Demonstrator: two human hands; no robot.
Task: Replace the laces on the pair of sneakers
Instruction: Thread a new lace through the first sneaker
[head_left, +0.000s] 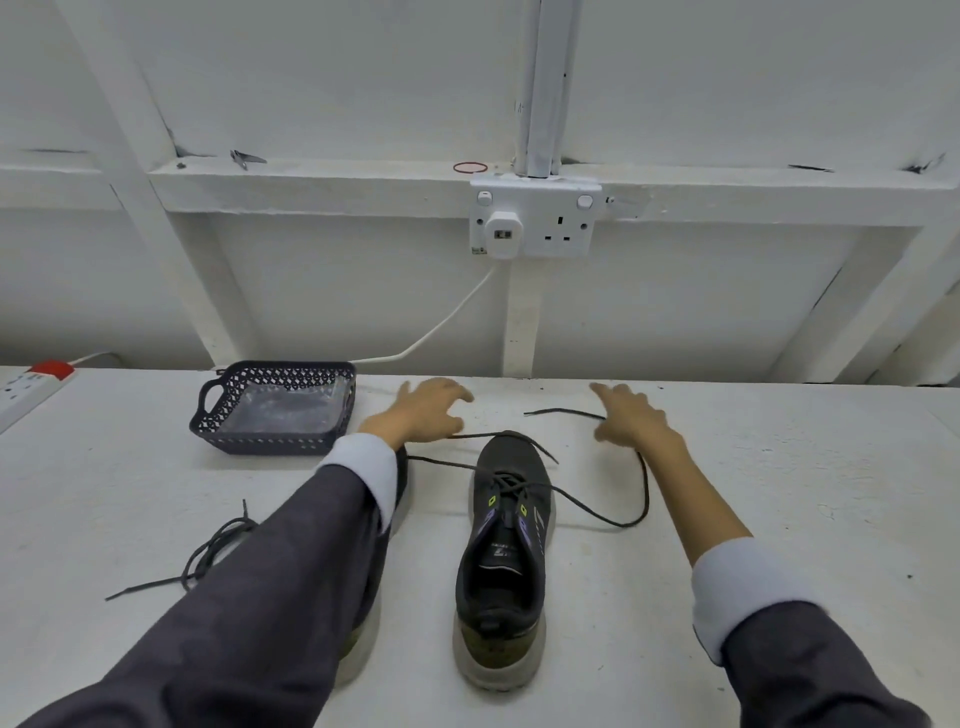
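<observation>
A dark grey mesh sneaker with a pale thick sole (501, 561) is standing in the lower centre of the frame on the white table (779, 493), toe pointing away from the person. A dark cord lace (645, 493) is crossing only the eyelets nearest the toe. Its two long ends are trailing out over the table, one to the left and one looping to the right. The upper eyelets are looking bare.

The left hand (423, 410) is hovering above centre with fingers spread wide, holding nothing, while the left end of the lace is running just below its wrist. The right hand (631, 415), right of centre and blurred, is also showing splayed fingers. The right end of the lace is passing under it, and no pinch is showing.

The second sneaker (358, 654) is lying mostly hidden beneath the left sleeve, so its lacing cannot be told. A loose bundle of dark lace (218, 551) is lying at lower left, and a dark lattice plastic basket (270, 444) is sitting at centre left.

Judging by this, the lacing of the centre shoe is barely begun. Most of its eyelets, the tying, and perhaps the whole other shoe are remaining.
</observation>
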